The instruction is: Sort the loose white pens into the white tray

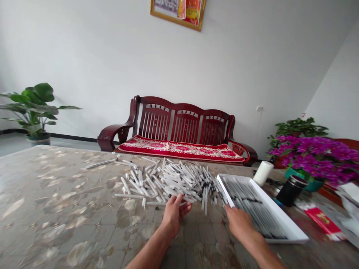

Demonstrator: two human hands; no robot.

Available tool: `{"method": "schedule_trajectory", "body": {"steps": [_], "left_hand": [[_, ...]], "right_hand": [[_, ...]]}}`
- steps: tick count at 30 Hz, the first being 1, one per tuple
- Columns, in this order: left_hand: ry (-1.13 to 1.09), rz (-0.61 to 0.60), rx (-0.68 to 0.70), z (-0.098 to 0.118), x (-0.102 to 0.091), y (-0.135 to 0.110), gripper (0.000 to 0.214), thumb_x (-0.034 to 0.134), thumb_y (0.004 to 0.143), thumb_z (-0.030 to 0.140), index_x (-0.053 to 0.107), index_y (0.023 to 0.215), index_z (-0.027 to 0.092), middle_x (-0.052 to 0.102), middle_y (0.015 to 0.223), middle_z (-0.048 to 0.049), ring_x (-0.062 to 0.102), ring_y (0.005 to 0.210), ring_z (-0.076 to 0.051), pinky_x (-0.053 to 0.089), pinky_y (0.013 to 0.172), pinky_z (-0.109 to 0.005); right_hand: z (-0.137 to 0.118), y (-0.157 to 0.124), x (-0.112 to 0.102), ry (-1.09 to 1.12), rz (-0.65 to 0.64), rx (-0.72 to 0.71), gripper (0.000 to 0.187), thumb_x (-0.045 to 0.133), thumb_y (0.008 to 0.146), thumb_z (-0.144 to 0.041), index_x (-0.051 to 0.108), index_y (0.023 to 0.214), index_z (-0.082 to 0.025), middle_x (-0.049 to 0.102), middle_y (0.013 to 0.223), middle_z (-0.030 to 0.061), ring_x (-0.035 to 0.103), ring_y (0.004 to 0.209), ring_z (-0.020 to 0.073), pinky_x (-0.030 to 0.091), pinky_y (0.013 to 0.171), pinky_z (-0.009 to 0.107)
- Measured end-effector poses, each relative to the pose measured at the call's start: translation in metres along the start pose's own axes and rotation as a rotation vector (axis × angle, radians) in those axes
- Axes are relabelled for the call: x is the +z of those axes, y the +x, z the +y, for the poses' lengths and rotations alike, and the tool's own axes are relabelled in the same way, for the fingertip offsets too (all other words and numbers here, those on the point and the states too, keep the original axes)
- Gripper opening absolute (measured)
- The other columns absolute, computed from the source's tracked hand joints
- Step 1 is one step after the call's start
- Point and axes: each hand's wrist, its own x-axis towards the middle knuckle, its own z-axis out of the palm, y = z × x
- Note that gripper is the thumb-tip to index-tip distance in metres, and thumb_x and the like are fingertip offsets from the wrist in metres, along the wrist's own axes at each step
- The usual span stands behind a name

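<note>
A large pile of white and translucent pens (179, 177), some with dark parts, lies loose on the table. My left hand (174, 213) is at the pile's near edge, palm turned to the right. Its thumb and fingers are apart and slightly curled, close to a few pens. My right hand (241, 223) is at the left rim of a shallow white box (283, 220). Its fingers are closed at the end of a thin pen, partly hidden by the hand. Rows of clear pens (252, 201) with dark parts lie side by side in the box.
The patterned tabletop (70, 216) spreads around the pile. Right of the box are a white cylinder (263, 173), a black jar (291, 190), a red packet (325, 223) and a pot of purple flowers (316, 155). Beyond the table stands a wooden bench (185, 123).
</note>
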Motion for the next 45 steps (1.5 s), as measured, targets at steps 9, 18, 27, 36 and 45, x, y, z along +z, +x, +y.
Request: {"method": "schedule_trajectory", "body": {"steps": [9, 18, 27, 36, 45], "left_hand": [[-0.095, 0.102, 0.017, 0.010, 0.000, 0.002, 0.014, 0.049, 0.094, 0.012, 0.053, 0.081, 0.016, 0.072, 0.073, -0.0054, 0.071, 0.054, -0.014, 0.061, 0.056, -0.027], [-0.118, 0.079, 0.004, 0.010, 0.000, -0.002, 0.015, 0.048, 0.095, 0.013, 0.052, 0.081, 0.016, 0.071, 0.072, -0.0062, 0.072, 0.057, -0.015, 0.062, 0.058, -0.028], [0.004, 0.013, -0.023, 0.003, 0.004, -0.007, 0.012, 0.061, 0.089, 0.020, 0.054, 0.081, 0.016, 0.071, 0.072, -0.0037, 0.071, 0.055, -0.015, 0.061, 0.056, -0.029], [-0.230, 0.013, -0.076, 0.002, 0.007, -0.009, 0.013, 0.055, 0.092, 0.012, 0.058, 0.080, 0.014, 0.072, 0.069, -0.0064, 0.072, 0.058, -0.014, 0.061, 0.059, -0.023], [-0.336, 0.082, -0.056, 0.011, 0.000, 0.003, 0.014, 0.053, 0.093, 0.010, 0.059, 0.081, 0.013, 0.073, 0.069, -0.0066, 0.073, 0.061, -0.015, 0.061, 0.055, -0.021]], "right_hand": [[-0.016, -0.006, -0.019, 0.164, 0.205, -0.049, 0.029, 0.048, 0.083, -0.006, 0.068, 0.102, -0.015, 0.072, 0.103, 0.0127, 0.069, 0.094, 0.0245, 0.046, 0.073, 0.028], [-0.061, -0.018, -0.040, 0.414, 0.340, -0.284, 0.031, 0.047, 0.086, -0.011, 0.071, 0.098, -0.026, 0.068, 0.094, 0.0019, 0.064, 0.091, 0.0167, 0.040, 0.075, 0.024], [-0.060, -0.012, -0.031, 0.487, 0.344, -0.345, 0.035, 0.046, 0.086, -0.010, 0.074, 0.098, -0.026, 0.065, 0.091, 0.0043, 0.063, 0.089, 0.0182, 0.043, 0.076, 0.026], [-0.058, 0.025, -0.013, 1.512, 0.359, -0.229, 0.043, 0.042, 0.094, -0.049, 0.066, 0.118, -0.022, 0.070, 0.110, 0.0088, 0.066, 0.098, 0.0228, 0.052, 0.086, 0.034], [-0.049, 0.071, 0.011, 0.655, 0.282, -0.099, 0.025, 0.051, 0.086, -0.018, 0.075, 0.094, -0.021, 0.073, 0.102, 0.0056, 0.067, 0.097, 0.0190, 0.046, 0.084, 0.025]]}}
